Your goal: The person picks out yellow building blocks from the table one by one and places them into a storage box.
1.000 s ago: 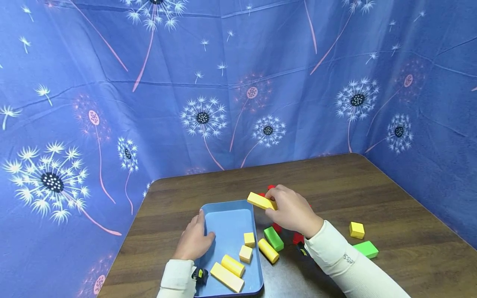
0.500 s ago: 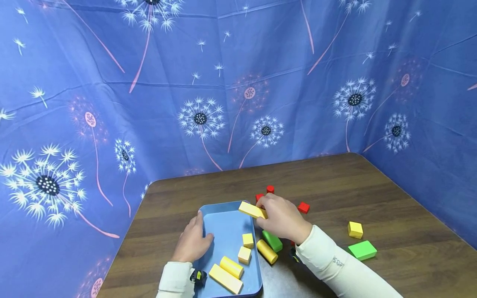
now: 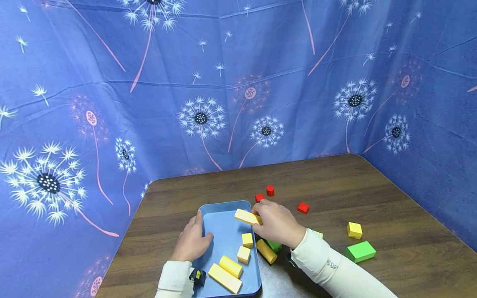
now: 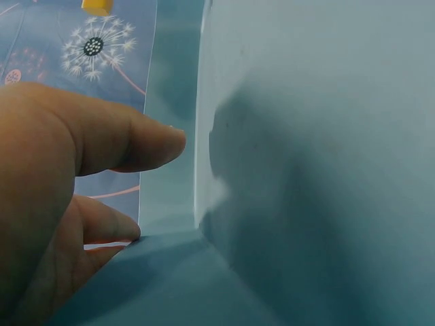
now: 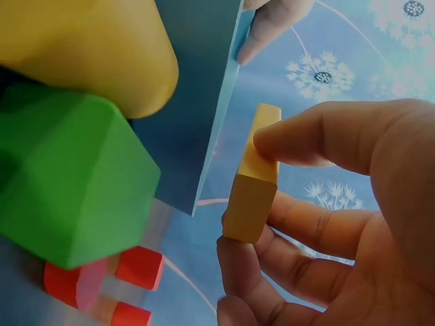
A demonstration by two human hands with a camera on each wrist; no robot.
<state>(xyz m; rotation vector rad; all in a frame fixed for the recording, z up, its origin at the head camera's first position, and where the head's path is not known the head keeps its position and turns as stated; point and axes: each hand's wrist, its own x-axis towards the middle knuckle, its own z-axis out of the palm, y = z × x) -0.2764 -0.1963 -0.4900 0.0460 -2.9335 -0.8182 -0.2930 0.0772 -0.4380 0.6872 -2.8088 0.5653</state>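
My right hand (image 3: 278, 222) pinches a flat yellow rectangular block (image 3: 244, 216) between thumb and fingers. In the head view the block overlaps the right rim of the blue tray (image 3: 223, 205); the right wrist view shows the gripped block (image 5: 255, 197) beside the tray wall (image 5: 219, 115). My left hand (image 3: 192, 241) rests at the tray's left rim, fingers along the outside and thumb (image 4: 146, 139) stretched over the inside. In the tray lie two yellow cubes (image 3: 244, 255), a yellow cylinder (image 3: 231, 267) and another yellow rectangular block (image 3: 225, 278).
Right of the tray lie a yellow cylinder (image 3: 266, 251) and a green block (image 3: 275, 246), partly under my right hand. Small red blocks (image 3: 303, 207) sit farther back. A yellow cube (image 3: 354, 230) and a green block (image 3: 361, 251) lie at the right.
My right hand has carried the yellow rectangular block left and down, to over the tray's right rim. Red blocks behind it have come into view. My left hand stays at the rim.
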